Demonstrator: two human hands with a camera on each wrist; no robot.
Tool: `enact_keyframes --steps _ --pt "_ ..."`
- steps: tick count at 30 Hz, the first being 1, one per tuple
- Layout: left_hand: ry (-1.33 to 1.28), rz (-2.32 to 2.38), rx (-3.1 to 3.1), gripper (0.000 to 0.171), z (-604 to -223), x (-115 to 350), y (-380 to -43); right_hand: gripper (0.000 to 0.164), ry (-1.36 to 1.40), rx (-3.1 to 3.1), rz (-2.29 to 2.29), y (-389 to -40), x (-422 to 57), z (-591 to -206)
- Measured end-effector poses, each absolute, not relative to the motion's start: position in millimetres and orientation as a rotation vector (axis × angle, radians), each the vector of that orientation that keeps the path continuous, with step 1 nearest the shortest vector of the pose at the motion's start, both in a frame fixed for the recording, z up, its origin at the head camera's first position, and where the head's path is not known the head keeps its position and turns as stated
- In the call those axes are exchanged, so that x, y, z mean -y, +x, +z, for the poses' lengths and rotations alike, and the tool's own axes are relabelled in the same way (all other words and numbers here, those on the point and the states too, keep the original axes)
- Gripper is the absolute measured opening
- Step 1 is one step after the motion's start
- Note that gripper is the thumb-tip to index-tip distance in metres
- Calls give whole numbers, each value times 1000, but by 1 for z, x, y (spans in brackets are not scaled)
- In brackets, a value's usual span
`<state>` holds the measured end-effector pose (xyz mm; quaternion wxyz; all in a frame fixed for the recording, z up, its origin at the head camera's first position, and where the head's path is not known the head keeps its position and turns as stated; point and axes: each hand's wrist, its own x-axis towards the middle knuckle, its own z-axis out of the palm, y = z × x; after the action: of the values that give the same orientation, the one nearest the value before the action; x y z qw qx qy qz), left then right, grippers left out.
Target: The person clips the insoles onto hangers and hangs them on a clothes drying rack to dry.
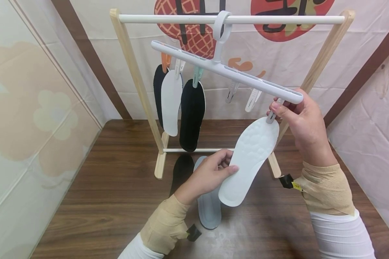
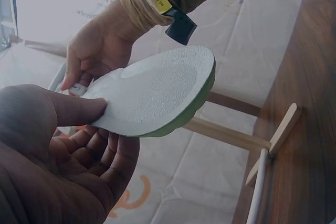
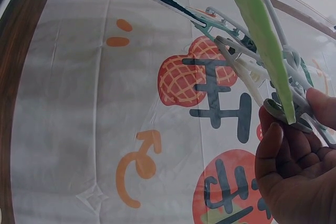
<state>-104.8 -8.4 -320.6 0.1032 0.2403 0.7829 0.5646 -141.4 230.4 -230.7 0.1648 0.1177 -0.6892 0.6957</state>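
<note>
My left hand (image 1: 210, 172) pinches a white insole (image 1: 247, 154) by its side edge, thumb on the face and fingers behind. A green underside shows along its rim in the left wrist view. My right hand (image 1: 309, 126) pinches a grey clothespin (image 1: 271, 117) under the right end of a pale grey clip hanger (image 1: 227, 72). The pin's tip overlaps the insole's upper end. The hanger tilts down to the right. At its left hang a black insole (image 1: 159, 93), a white insole (image 1: 170, 104) and another black insole (image 1: 192, 115), each under a clip.
Two unused clear clips (image 1: 253, 100) hang mid-right on the hanger. A rack with wooden legs (image 1: 136, 75) and a white top rod (image 1: 168, 19) bears its hook. On the brown table (image 1: 110, 201) lie a black insole (image 1: 181, 171) and a grey insole (image 1: 209, 212), partly behind my left arm.
</note>
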Motion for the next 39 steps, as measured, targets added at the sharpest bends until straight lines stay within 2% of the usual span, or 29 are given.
enact_keyframes --steps 39 --pt "651 1729 -2250 26 -320 -1 -106 21 323 1973 1960 -141 -231 -231"
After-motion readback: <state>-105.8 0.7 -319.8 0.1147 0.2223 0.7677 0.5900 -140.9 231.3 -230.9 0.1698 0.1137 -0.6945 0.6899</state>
